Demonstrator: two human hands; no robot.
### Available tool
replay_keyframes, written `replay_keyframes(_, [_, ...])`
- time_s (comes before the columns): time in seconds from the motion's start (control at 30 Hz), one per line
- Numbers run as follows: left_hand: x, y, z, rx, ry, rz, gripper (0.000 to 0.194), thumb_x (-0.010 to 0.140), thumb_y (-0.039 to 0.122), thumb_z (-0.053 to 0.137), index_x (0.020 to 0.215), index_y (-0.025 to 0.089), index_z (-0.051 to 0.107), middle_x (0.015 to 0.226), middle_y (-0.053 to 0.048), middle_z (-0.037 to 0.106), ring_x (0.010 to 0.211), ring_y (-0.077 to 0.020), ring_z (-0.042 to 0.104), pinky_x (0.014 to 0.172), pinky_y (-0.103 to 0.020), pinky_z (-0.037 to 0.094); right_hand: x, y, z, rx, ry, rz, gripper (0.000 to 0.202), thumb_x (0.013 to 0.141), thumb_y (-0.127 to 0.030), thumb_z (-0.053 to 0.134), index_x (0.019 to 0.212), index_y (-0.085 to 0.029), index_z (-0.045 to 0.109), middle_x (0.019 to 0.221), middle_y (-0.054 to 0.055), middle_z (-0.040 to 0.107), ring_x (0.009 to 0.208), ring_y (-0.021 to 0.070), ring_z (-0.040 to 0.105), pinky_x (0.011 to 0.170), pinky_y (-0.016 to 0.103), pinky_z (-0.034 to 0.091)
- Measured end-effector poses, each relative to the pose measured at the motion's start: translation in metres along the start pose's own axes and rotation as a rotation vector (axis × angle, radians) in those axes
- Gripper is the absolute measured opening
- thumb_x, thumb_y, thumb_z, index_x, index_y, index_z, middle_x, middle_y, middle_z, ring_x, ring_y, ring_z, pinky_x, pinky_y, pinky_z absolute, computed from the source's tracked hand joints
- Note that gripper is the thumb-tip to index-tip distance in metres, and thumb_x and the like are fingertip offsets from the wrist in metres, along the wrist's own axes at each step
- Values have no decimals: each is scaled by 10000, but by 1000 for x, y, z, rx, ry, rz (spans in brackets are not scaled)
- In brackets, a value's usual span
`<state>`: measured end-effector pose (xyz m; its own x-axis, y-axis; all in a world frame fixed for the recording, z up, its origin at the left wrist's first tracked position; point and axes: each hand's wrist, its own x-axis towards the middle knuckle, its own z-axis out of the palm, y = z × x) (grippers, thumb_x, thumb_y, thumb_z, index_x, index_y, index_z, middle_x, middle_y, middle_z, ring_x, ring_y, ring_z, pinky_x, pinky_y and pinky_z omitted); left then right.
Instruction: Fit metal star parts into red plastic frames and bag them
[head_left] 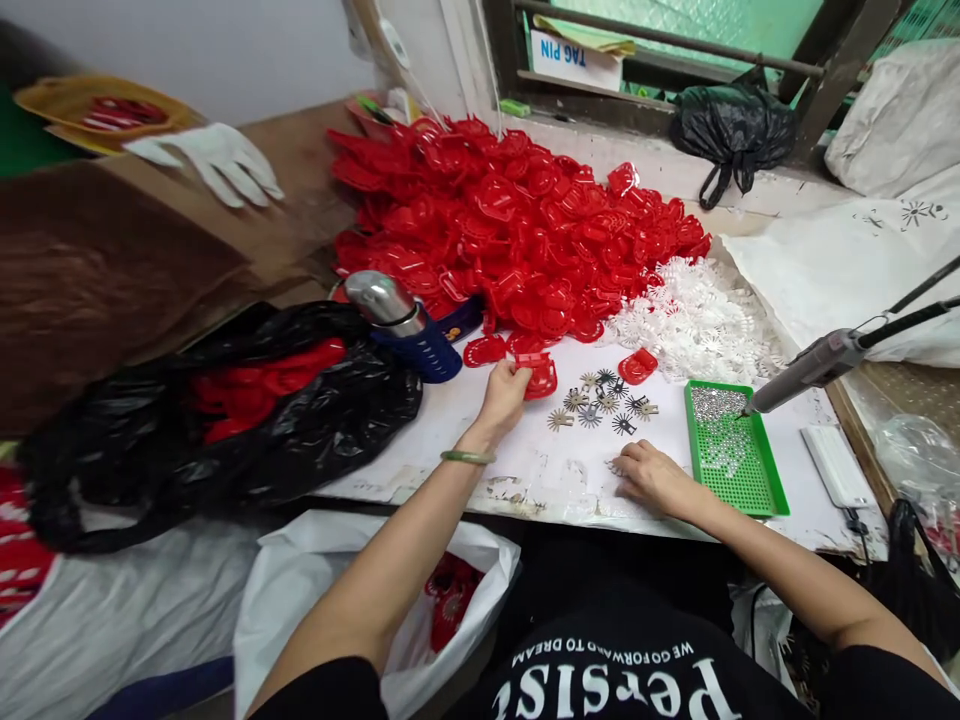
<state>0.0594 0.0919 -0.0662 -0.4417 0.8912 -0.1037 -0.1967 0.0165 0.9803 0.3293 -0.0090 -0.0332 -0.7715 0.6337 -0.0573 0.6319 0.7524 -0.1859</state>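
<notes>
My left hand (pixel 504 400) pinches the left edge of a red plastic part (pixel 541 376) just above the white tabletop. Right of it lie several small metal star-shaped pieces (pixel 589 414), some dark and some brass-coloured, with thin spokes. My right hand (pixel 654 476) rests low near the table's front edge, its fingers curled together; whether something small is in them is hidden. A single red part (pixel 637 366) lies behind the metal pieces. To the right, a green tray (pixel 772 486) holds many tiny silvery screws, and a grey electric screwdriver (pixel 807 370) hangs with its tip over it.
A big heap of red parts (pixel 510 220) fills the back, beside a pile of white spoked pieces (pixel 705 315). A blue bottle (pixel 420 345) stands left, next to a black plastic bag (pixel 360 420). Below the table edge sits an open white sack (pixel 285 570). A white box-shaped device (pixel 834 465) lies right.
</notes>
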Motion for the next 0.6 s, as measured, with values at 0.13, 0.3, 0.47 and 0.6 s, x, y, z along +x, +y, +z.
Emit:
replay_keyframes(0.13, [-42, 5, -25, -230, -101, -151, 344, 659, 219, 626, 906, 204, 387, 737, 0, 642, 637, -191, 669, 633, -415, 563, 1, 6, -7, 141, 76, 86, 242, 977, -226, 416, 1132, -149, 586, 1117, 137, 598, 1000, 225, 534, 868, 363, 466])
replay_keyframes(0.3, [-83, 9, -32, -422, -187, -229, 376, 706, 164, 633, 1009, 209, 415, 900, -42, 704, 764, -241, 722, 684, -472, 585, 14, 13, 1, 280, 22, 269, 206, 949, -191, 458, 944, -135, 656, 1009, 128, 607, 929, 216, 571, 856, 364, 462])
replay_keyframes(0.47, [-99, 12, -26, -520, -267, -332, 267, 847, 249, 574, 1090, 162, 509, 939, -107, 717, 814, -260, 725, 662, -384, 579, 26, 17, -15, 407, 99, 296, 111, 899, -195, 569, 837, -149, 649, 900, 64, 605, 822, 153, 589, 784, 287, 464])
replay_keyframes(0.6, [-106, 19, -18, -616, -322, -405, 499, 976, 532, 339, 1095, 108, 574, 966, -161, 710, 923, -278, 702, 750, -420, 575, 55, -2, -51, 568, 289, 175, 137, 877, -271, 633, 785, -171, 650, 858, 33, 579, 802, 147, 555, 747, 283, 436])
